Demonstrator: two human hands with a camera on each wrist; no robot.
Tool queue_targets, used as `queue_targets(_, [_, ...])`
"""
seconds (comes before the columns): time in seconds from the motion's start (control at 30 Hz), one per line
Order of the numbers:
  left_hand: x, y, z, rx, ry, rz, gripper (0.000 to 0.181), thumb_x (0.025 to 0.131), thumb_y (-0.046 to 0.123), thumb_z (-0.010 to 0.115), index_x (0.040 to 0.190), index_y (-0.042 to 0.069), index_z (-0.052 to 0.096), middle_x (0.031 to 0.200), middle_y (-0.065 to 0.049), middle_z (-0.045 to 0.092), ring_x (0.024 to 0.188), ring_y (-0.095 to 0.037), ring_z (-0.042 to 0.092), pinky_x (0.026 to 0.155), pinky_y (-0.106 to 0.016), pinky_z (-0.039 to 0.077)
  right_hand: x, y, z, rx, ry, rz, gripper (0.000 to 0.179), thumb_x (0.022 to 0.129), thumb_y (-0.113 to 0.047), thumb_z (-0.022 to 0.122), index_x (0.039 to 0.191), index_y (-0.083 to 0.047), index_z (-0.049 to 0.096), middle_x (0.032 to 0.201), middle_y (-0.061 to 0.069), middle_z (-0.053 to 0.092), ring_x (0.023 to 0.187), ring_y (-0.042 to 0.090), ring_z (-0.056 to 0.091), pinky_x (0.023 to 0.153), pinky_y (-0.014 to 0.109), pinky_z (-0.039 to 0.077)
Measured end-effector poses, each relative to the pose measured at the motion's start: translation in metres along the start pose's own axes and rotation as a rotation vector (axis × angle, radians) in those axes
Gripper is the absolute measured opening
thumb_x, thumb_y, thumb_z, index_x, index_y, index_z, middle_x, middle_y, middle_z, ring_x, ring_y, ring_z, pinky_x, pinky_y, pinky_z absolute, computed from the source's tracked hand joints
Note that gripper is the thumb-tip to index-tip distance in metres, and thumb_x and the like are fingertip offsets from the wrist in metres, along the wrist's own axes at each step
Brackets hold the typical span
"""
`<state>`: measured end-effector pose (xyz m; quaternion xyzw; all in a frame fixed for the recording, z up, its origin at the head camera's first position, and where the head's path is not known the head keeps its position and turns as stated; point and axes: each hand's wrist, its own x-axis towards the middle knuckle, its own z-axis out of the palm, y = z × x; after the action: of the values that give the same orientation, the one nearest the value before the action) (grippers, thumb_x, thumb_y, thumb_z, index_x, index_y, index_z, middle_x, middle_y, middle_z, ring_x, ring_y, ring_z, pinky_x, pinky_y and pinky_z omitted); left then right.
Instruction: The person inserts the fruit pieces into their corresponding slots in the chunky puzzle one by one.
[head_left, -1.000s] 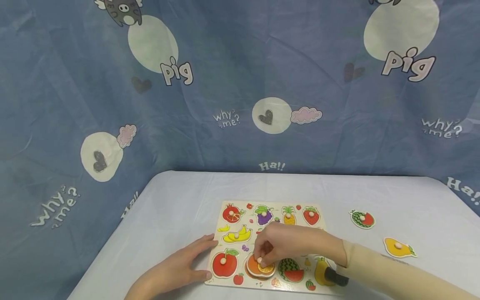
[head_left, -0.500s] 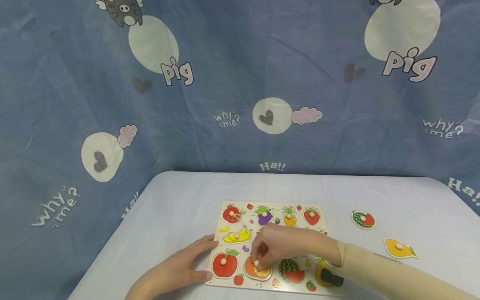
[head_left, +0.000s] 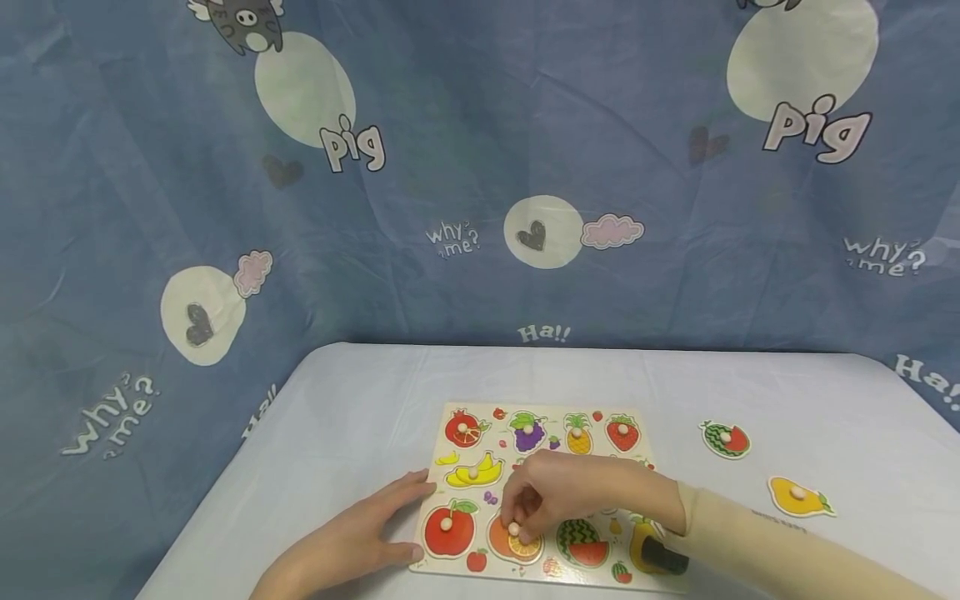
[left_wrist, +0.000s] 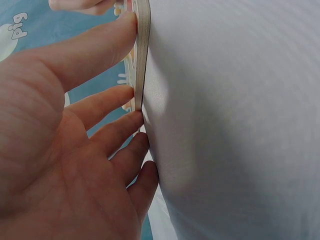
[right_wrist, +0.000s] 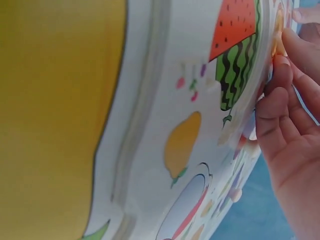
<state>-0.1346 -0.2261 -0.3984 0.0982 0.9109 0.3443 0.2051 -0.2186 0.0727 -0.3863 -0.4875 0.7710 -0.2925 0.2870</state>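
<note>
In the head view, my right hand (head_left: 555,492) is over the lower part of a fruit puzzle board (head_left: 450,565). Its thumb and forefinger pinch the small round knob of an orange puzzle piece (head_left: 525,550), which lies flat in its recess. Seen from the right wrist, the curled fingers (right_wrist: 280,75) are right at that piece, beyond the watermelon picture (right_wrist: 235,70). My left hand (head_left: 352,533) rests at the board's left edge. Its thumb (left_wrist: 95,50) and fingers, spread and fairly straight, touch the edge of the board (left_wrist: 142,55) in the left wrist view.
Right of the board lie a loose watermelon piece (head_left: 725,439) and a yellow pear-shaped piece (head_left: 798,496). Apple (head_left: 448,533), banana (head_left: 474,471), grape (head_left: 527,433), pineapple (head_left: 578,437) and strawberry (head_left: 622,433) pieces sit in the board. A patterned blue cloth (head_left: 420,292) hangs behind the white table (head_left: 360,417).
The orange piece, at first raised and offset above its recess, has shifted slightly left and dropped flat into it under my right hand. My left hand has stayed at the board's edge.
</note>
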Motion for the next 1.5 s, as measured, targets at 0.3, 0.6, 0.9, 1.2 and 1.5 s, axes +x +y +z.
queue_targets(0.3, [0.001,-0.001,0.001,-0.001,-0.003,0.002,0.074,0.078,0.038,0.081,0.144,0.024,0.050,0.155,-0.006,0.037,0.139,-0.034,0.034,0.104,-0.065,0.034,-0.009,0.000,-0.002,-0.002,0.028,-0.043,0.015,0.086,-0.019,0.077,0.100,-0.022,0.072,0.084,-0.017,0.063,0.073,-0.001,0.054,0.068,0.018,0.052])
queue_targets(0.6, [0.000,0.001,0.000,0.000,-0.006,0.024,0.075,0.079,0.038,0.081,0.144,0.021,0.049,0.154,-0.007,0.037,0.138,-0.034,0.036,0.103,-0.064,0.035,-0.030,-0.002,-0.013,0.019,0.126,0.013,0.013,0.091,-0.018,0.072,0.103,-0.023,0.072,0.087,-0.016,0.065,0.078,0.002,0.055,0.072,0.022,0.052])
queue_targets(0.9, [0.000,0.002,-0.001,-0.007,-0.005,0.007,0.075,0.078,0.036,0.081,0.144,0.021,0.049,0.154,-0.007,0.037,0.138,-0.034,0.035,0.104,-0.065,0.034,-0.055,0.002,-0.020,0.031,0.220,0.094,0.012,0.095,-0.029,0.068,0.105,-0.025,0.073,0.094,-0.015,0.066,0.082,0.006,0.057,0.073,0.026,0.051])
queue_targets(1.2, [-0.001,0.000,0.000,-0.038,-0.004,-0.021,0.076,0.077,0.039,0.081,0.144,0.024,0.049,0.156,-0.008,0.035,0.137,-0.033,0.036,0.104,-0.067,0.033,-0.084,0.011,-0.025,0.007,0.323,0.088,0.014,0.094,-0.029,0.068,0.105,-0.021,0.072,0.095,-0.012,0.068,0.076,0.008,0.057,0.068,0.026,0.053])
queue_targets(1.5, [0.000,-0.002,0.000,-0.027,0.005,-0.045,0.077,0.076,0.039,0.082,0.144,0.026,0.049,0.156,-0.007,0.036,0.135,-0.032,0.037,0.103,-0.066,0.034,-0.113,0.019,-0.030,0.023,0.392,0.145,0.017,0.095,-0.032,0.066,0.105,-0.020,0.072,0.091,-0.005,0.069,0.074,0.010,0.057,0.061,0.026,0.052])
